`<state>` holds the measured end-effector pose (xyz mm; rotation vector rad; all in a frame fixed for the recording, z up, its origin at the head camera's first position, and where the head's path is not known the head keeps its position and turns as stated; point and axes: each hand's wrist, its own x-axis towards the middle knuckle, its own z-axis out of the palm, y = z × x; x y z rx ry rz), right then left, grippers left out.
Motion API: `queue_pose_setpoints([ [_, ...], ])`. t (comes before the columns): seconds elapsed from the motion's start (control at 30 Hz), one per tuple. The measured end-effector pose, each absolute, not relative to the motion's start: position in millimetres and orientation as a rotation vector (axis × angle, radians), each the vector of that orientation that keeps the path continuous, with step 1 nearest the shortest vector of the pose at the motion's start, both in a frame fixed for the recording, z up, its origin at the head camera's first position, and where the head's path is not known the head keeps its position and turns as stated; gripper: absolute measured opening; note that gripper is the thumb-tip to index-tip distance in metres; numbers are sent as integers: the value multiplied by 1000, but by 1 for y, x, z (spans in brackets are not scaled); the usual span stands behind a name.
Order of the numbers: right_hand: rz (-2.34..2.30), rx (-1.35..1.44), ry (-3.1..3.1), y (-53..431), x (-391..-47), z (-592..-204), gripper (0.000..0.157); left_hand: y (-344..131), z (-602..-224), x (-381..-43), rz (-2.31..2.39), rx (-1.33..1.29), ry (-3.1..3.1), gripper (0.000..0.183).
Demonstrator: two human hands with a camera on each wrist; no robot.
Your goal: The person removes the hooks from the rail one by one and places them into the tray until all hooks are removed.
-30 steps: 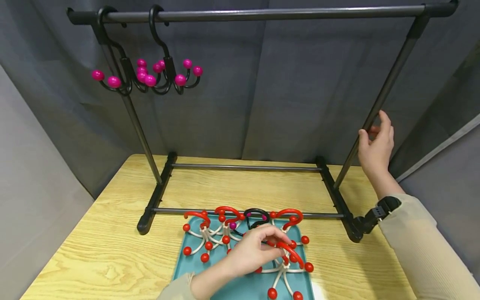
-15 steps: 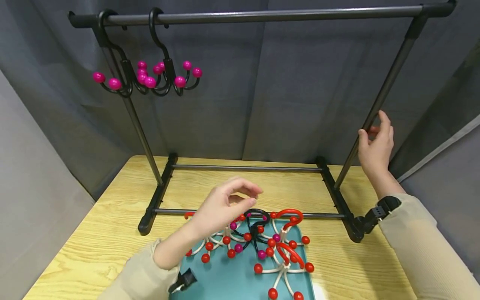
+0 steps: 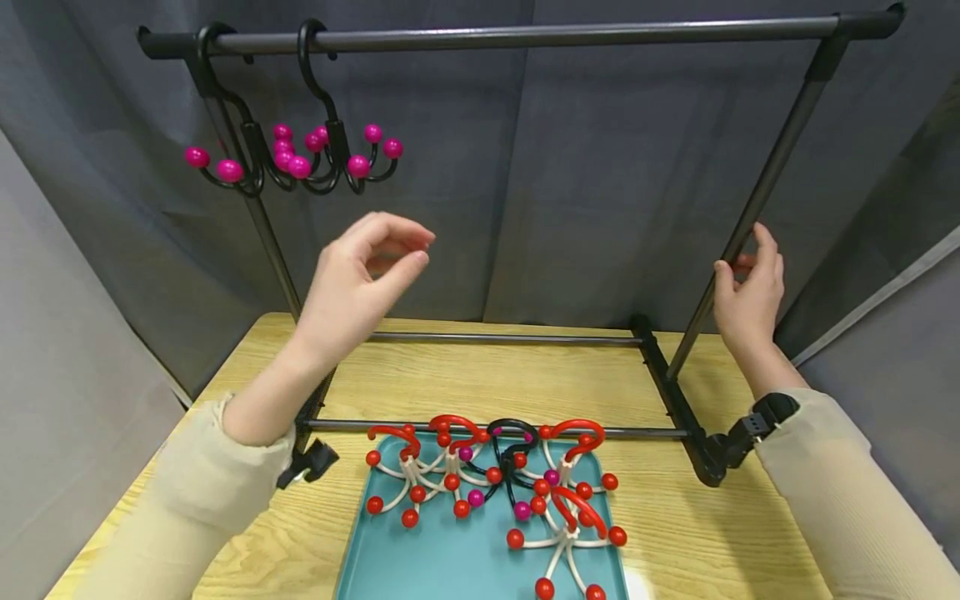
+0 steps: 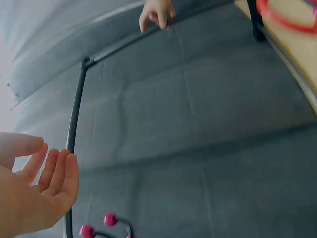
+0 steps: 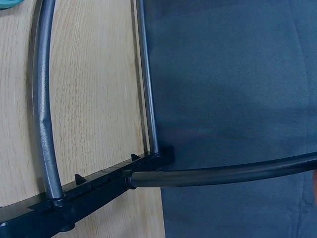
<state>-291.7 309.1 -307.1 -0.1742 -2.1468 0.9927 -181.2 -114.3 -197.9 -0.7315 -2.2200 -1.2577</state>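
My left hand (image 3: 356, 279) is raised in front of the dark curtain, left of centre, with its fingers loosely curved and nothing between thumb and fingertips. Above it, two black claw-shaped hook hangers with magenta ball tips, one at the far left (image 3: 253, 137) and one beside it (image 3: 337, 142), hang from the rack's top bar (image 3: 555, 36). My right hand (image 3: 750, 296) holds the rack's right post (image 3: 780, 154) between thumb and fingers. In the right wrist view that post (image 5: 223, 173) is plain, but only a sliver of the hand shows at the edge.
A teal tray (image 3: 450, 567) on the wooden table (image 3: 480, 375) bears several hook hangers with red hooks, white arms and red balls, one at front right (image 3: 570, 533). Among them lies a black hanger (image 3: 510, 458) with magenta balls. The rack's lower bars (image 3: 510, 337) cross behind the tray.
My left hand has left the red-hooked hanger at the tray's front right and risen up and to the left, with nothing in it. My right hand has stayed on the post.
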Motion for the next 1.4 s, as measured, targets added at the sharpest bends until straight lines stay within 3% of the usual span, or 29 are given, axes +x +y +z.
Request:
queue_pose_setpoints([
  [0.63,996,-143,-2153,309,-290,-307,54,-153,-120,-243,-1046,-190,-1916,27],
  [1.4,994,-147,-2155,308,-289,-304,55,-161,-99,-269,-1169,-76,-2035,34],
])
